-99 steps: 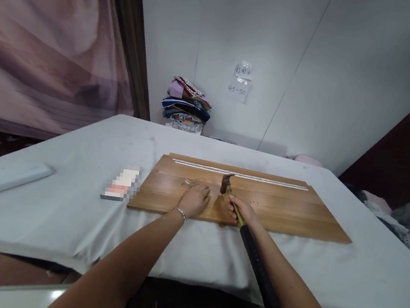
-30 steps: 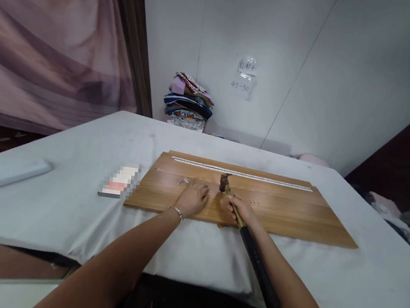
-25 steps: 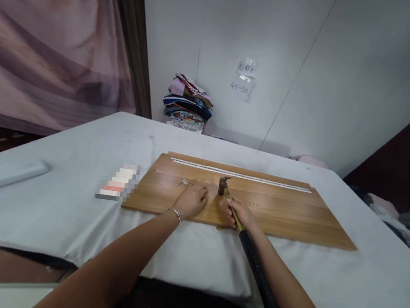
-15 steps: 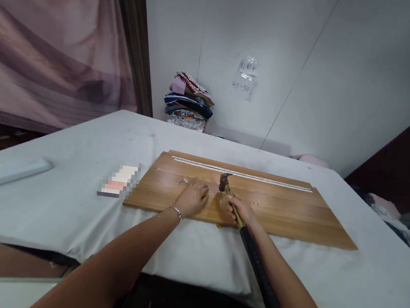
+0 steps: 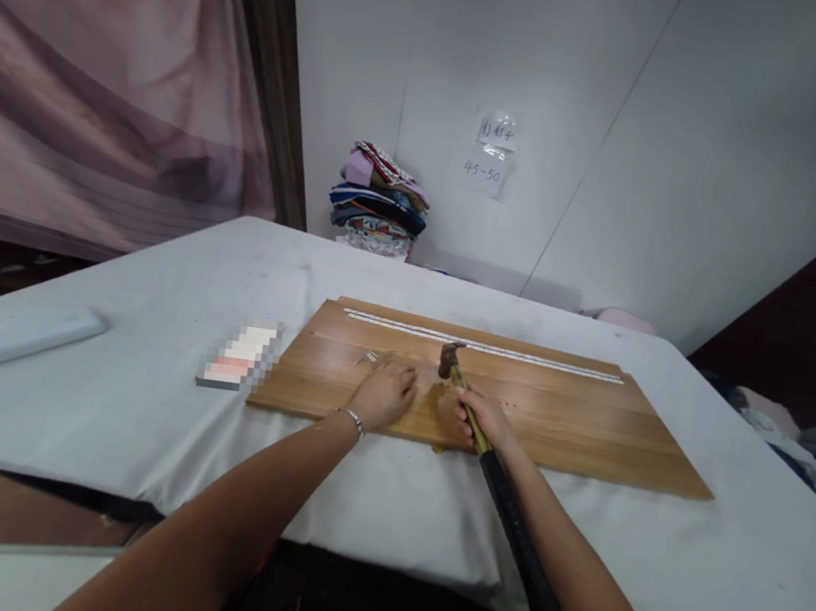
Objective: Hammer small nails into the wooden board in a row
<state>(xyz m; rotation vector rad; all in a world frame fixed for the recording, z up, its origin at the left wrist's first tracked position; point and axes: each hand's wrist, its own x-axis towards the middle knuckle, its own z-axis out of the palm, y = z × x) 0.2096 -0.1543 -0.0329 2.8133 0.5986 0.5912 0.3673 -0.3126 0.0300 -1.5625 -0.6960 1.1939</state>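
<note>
Just below and right of the frame's center, your hammer (image 5: 503, 498) slanted over a wooden board (image 5: 594, 430), its head toward the middle and its black grip running to the lower right beside your forearm. Your right hand (image 5: 481, 417) was closed around the yellowish part of the handle, near the head. Whether the head touched the wood could not be told. Left of it, your left hand (image 5: 385, 393) lay on the board, fingers together and slightly bent; whether it held anything could not be told. A few loose nails (image 5: 369, 357) rested just beyond your left fingers, and two white strips (image 5: 543, 361) stretched along the board's far side. At center left, a pixelated flat object (image 5: 240, 359) lay on the white tabletop (image 5: 151, 312). Folded fabrics (image 5: 380, 202) stood piled at upper center, left of a paper (image 5: 484, 171) marked "45-50."
</note>
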